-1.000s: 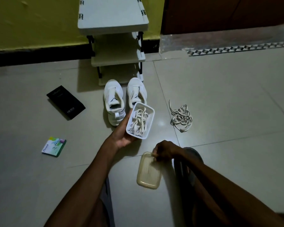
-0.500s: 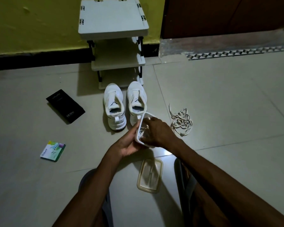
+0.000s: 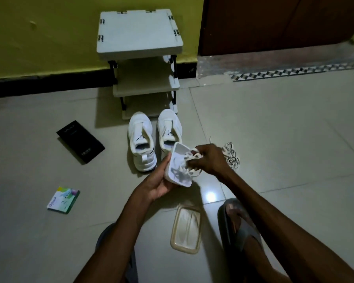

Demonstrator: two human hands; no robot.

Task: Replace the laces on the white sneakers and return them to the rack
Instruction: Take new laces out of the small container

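Note:
Two white sneakers without laces, the left one (image 3: 141, 139) and the right one (image 3: 169, 129), stand side by side on the floor in front of a small white rack (image 3: 139, 31). My left hand (image 3: 157, 180) holds a white plastic container (image 3: 177, 160) tilted above the floor. My right hand (image 3: 208, 159) pinches a bunch of white laces (image 3: 190, 163) at the container's rim, partly lifted out. A loose pile of old laces (image 3: 232, 156) lies on the floor behind my right hand, partly hidden.
The container's beige lid (image 3: 186, 229) lies on the tiles near my knee. A black box (image 3: 80, 140) and a small green-white packet (image 3: 63, 199) lie to the left. A grey slipper (image 3: 239, 223) is on my right foot. A yellow wall and dark door stand behind.
My right hand left the lid on the floor, reached into the container and now draws the white laces out. My left hand tilted the container toward it.

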